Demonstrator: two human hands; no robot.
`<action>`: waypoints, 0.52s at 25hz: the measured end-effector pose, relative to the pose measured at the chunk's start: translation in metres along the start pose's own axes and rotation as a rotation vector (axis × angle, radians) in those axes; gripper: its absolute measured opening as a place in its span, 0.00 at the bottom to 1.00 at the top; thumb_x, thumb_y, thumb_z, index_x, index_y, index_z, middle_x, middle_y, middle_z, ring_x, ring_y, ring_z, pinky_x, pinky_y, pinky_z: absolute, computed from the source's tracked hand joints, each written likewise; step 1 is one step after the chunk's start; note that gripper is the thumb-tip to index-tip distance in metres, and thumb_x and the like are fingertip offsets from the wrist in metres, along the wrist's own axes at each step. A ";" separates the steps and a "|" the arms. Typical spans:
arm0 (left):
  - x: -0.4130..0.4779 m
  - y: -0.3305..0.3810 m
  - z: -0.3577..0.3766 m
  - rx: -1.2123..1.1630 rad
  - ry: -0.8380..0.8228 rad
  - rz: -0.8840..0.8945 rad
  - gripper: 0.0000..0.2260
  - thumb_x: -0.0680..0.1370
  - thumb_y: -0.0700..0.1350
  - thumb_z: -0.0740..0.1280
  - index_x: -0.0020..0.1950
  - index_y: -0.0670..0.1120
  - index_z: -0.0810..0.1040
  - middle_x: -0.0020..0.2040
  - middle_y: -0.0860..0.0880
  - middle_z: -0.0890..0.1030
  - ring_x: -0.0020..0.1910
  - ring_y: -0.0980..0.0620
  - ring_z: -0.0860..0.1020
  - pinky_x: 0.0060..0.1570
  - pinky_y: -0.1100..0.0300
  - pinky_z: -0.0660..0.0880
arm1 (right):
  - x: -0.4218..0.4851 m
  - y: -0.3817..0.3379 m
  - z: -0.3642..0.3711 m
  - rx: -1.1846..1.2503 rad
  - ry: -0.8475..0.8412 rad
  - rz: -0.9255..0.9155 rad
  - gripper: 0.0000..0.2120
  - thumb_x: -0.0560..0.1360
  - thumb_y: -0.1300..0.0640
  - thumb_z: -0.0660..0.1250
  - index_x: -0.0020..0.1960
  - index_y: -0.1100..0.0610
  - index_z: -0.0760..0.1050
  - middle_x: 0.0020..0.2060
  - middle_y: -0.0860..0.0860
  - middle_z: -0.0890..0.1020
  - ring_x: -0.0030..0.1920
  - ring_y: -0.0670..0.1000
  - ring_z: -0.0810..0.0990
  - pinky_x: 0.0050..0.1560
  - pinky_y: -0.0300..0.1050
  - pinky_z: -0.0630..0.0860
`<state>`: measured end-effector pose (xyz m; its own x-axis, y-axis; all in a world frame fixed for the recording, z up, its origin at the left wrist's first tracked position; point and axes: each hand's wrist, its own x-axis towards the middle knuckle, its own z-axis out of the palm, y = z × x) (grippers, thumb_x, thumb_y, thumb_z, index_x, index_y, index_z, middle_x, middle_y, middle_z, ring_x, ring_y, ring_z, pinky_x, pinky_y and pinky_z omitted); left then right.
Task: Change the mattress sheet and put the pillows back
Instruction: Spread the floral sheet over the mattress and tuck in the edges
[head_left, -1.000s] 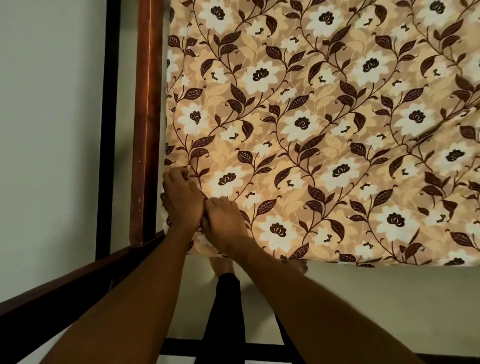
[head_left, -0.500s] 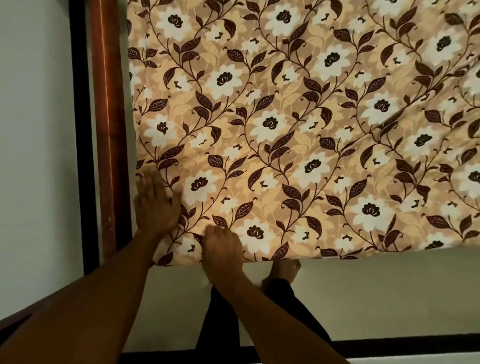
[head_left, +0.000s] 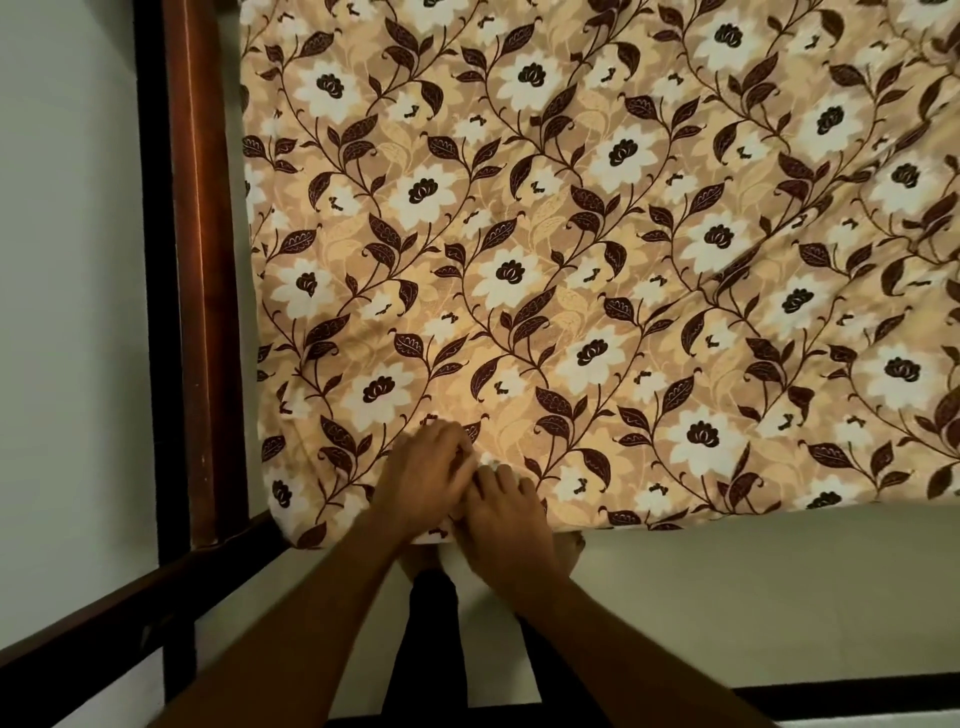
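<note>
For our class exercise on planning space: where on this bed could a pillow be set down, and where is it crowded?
Free: the broad floral bed sheet between the brown wooden bed rail and the picture's right edge. Crowded: the sheet's near edge, where the left hand and right hand press side by side.

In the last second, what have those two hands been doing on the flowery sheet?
The left hand went from beside the right hand at the corner, out flat toward the wooden frame, then back along the near edge of the sheet, away from the corner. The right hand shifted along with it. Both rest together on the cloth; whether either grips it is unclear. The sheet stays spread.
</note>
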<state>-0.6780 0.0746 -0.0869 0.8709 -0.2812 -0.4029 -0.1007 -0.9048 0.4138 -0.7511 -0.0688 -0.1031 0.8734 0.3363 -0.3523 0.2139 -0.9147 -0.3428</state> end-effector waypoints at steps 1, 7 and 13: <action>-0.002 0.005 0.011 -0.006 0.010 -0.032 0.08 0.81 0.58 0.65 0.53 0.54 0.76 0.51 0.56 0.76 0.50 0.56 0.74 0.55 0.51 0.74 | -0.005 0.009 0.003 -0.038 -0.026 -0.023 0.19 0.78 0.45 0.68 0.64 0.55 0.77 0.58 0.53 0.81 0.58 0.56 0.77 0.57 0.53 0.78; 0.012 -0.010 0.016 -0.061 -0.035 -0.122 0.09 0.78 0.49 0.71 0.41 0.50 0.74 0.40 0.54 0.73 0.38 0.52 0.73 0.39 0.55 0.70 | 0.001 -0.002 0.005 0.103 -0.082 -0.089 0.13 0.66 0.56 0.80 0.49 0.57 0.83 0.44 0.53 0.84 0.47 0.54 0.80 0.45 0.48 0.81; -0.021 -0.044 -0.002 -0.146 -0.029 -0.585 0.14 0.79 0.52 0.66 0.35 0.49 0.73 0.33 0.50 0.77 0.36 0.47 0.78 0.42 0.52 0.78 | -0.006 -0.016 -0.022 0.258 -0.452 -0.328 0.11 0.83 0.51 0.62 0.58 0.56 0.79 0.46 0.57 0.84 0.45 0.58 0.83 0.48 0.53 0.82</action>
<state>-0.6907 0.1210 -0.0953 0.7485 0.2394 -0.6184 0.4597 -0.8594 0.2238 -0.7503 -0.0608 -0.0766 0.4962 0.7043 -0.5076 0.2776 -0.6827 -0.6759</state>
